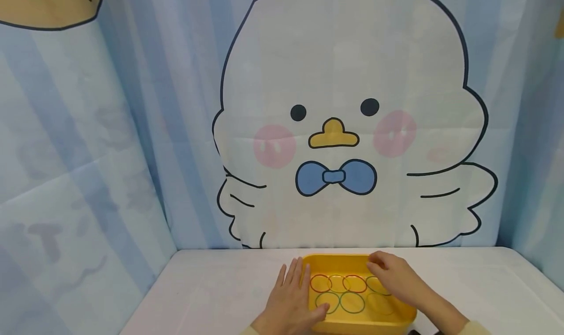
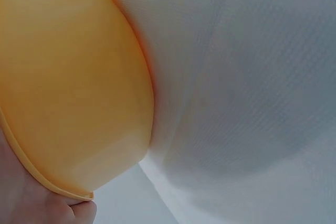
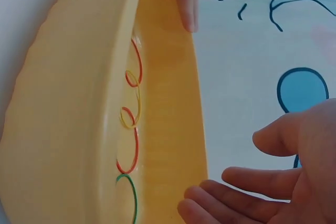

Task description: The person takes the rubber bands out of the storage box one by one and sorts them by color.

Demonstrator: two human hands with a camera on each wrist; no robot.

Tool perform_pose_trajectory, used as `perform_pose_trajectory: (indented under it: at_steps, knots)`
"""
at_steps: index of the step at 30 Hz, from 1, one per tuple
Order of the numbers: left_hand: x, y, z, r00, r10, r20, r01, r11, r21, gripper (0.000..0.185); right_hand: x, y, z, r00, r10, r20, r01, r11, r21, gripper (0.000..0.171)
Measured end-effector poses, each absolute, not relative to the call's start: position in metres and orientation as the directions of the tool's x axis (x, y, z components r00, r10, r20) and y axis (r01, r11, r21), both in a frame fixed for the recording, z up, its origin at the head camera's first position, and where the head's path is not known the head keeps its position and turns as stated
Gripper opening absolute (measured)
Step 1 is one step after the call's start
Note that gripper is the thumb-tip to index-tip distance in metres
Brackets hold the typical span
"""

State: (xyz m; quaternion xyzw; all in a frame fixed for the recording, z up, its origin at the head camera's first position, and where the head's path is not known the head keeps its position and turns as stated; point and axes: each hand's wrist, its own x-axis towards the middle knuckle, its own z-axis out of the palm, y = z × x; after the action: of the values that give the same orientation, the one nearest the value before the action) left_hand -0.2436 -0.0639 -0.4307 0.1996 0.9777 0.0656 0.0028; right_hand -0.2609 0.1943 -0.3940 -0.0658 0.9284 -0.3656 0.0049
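Yellow plastic tray [image 1: 352,262] sits at 6 o'clock on the white worktop [image 1: 211,286], rubber bands [image 1: 337,292] laid in rows inside; steadying both sides evenly would keep them in place. Head view: left hand [image 1: 291,298] lies flat, fingers straight and together, at 9 o'clock; right hand [image 1: 396,276] rests over the 3 o'clock rim. Left wrist view: skin touches the rim. Right wrist view: fingers loosely spread, gripping nothing.

A white table [image 1: 220,286] stood below. Behind it hung a blue striped curtain [image 1: 145,129] that bore a cartoon chick [image 1: 343,80].
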Motion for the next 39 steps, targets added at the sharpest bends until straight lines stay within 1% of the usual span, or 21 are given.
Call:
perform_pose_trajectory:
  at_steps: [3, 6, 11, 18, 22, 25, 29, 33, 39]
  knots:
    - [-0.244, -0.063, -0.430, -0.922, 0.388, 0.005, 0.385, 0.914, 0.129, 0.094, -0.265, 0.195, -0.395, -0.993, -0.114, -0.010, -0.072, 0.688, -0.722, 0.032]
    - [-0.244, -0.063, -0.427, -0.922, 0.387, -0.014, 0.381, 0.913, 0.143, 0.094, -0.268, 0.194, -0.396, -0.992, -0.105, -0.064, -0.019, 0.646, -0.763, 0.032]
    - [-0.243, -0.066, -0.423, -0.918, 0.397, -0.006, 0.389, 0.902, 0.186, 0.093, -0.271, 0.190, -0.396, -0.990, -0.090, -0.108, 0.035, 0.587, -0.809, 0.031]
    - [-0.248, -0.062, -0.426, -0.908, 0.415, 0.056, 0.415, 0.874, 0.255, 0.085, -0.275, 0.186, -0.396, -0.985, -0.066, -0.161, 0.100, 0.542, -0.834, 0.032]
    - [-0.251, -0.055, -0.428, -0.918, 0.396, 0.026, 0.387, 0.880, 0.275, 0.087, -0.278, 0.185, -0.398, -0.984, -0.053, -0.173, 0.119, 0.534, -0.837, 0.031]
    - [-0.250, -0.052, -0.430, -0.922, 0.386, 0.009, 0.376, 0.893, 0.248, 0.086, -0.280, 0.184, -0.399, -0.982, -0.047, -0.181, 0.130, 0.523, -0.843, 0.030]
    - [-0.249, -0.051, -0.432, -0.918, 0.396, 0.031, 0.394, 0.900, 0.187, 0.082, -0.281, 0.181, -0.402, -0.979, -0.039, -0.200, 0.159, 0.472, -0.867, 0.028]
    - [-0.247, -0.051, -0.433, -0.914, 0.402, 0.047, 0.405, 0.902, 0.151, 0.080, -0.282, 0.176, -0.407, -0.978, -0.039, -0.206, 0.168, 0.438, -0.883, 0.024]
    - [-0.247, -0.050, -0.434, -0.912, 0.408, 0.050, 0.411, 0.900, 0.148, 0.078, -0.282, 0.170, -0.413, -0.981, -0.029, -0.193, 0.155, 0.481, -0.863, 0.022]
